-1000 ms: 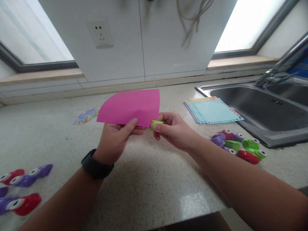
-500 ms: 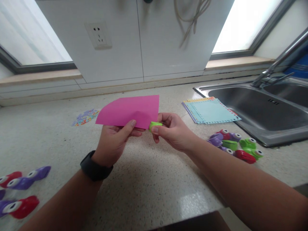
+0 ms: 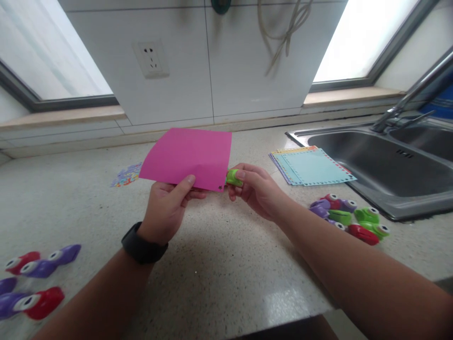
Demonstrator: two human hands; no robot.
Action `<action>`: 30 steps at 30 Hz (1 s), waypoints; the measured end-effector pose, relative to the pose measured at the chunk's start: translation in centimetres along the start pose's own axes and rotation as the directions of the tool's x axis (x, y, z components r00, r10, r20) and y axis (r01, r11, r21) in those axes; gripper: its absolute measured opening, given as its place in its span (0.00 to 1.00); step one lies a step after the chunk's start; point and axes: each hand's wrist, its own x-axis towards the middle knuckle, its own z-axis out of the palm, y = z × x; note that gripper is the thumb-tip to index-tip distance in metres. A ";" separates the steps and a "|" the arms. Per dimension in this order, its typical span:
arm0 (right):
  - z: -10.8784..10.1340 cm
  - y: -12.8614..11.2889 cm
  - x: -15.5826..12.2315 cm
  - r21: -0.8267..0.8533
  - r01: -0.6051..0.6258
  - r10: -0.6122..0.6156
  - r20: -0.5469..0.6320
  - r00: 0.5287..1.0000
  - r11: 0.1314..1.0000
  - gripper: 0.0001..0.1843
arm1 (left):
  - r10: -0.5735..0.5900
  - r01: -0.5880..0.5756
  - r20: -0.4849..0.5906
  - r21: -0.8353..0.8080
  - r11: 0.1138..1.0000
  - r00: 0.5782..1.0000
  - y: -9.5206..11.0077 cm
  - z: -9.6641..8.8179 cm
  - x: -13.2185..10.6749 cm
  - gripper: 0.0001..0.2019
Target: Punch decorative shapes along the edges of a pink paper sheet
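My left hand (image 3: pixel 166 208) pinches the lower edge of a pink paper sheet (image 3: pixel 189 156) and holds it up above the speckled counter (image 3: pixel 212 264). A small punched hole shows near the sheet's lower right corner. My right hand (image 3: pixel 253 189) is closed round a small green paper punch (image 3: pixel 233 177), which sits against the sheet's right edge just above that corner. A black watch is on my left wrist.
A stack of pale blue and coloured sheets (image 3: pixel 313 165) lies beside the steel sink (image 3: pixel 385 160). Several green, red and purple punches (image 3: pixel 348 217) cluster at the right; more red and purple punches (image 3: pixel 31 283) lie at the left. Coloured paper bits (image 3: pixel 125 174) lie behind the sheet.
The green punch has slid from the sheet's lower right corner up along its right edge, leaving a small hole at the corner. The sheet has tilted up a little.
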 end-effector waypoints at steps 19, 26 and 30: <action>-1.5 0.5 0.3 -0.963 0.240 -0.007 0.241 0.970 0.122 0.15 | -0.116 0.119 0.034 -0.114 0.986 0.993 -0.4 -1.2 0.8 0.07; -1.0 -0.7 0.0 -0.910 0.275 -0.083 0.262 0.961 0.310 0.10 | -0.137 0.145 0.084 -0.090 0.985 0.987 -0.4 -1.5 0.8 0.08; -0.6 -1.3 -0.4 -0.780 0.264 -0.070 0.273 0.959 0.568 0.16 | -0.144 0.154 0.164 -0.050 0.987 0.976 -0.2 -2.0 0.6 0.07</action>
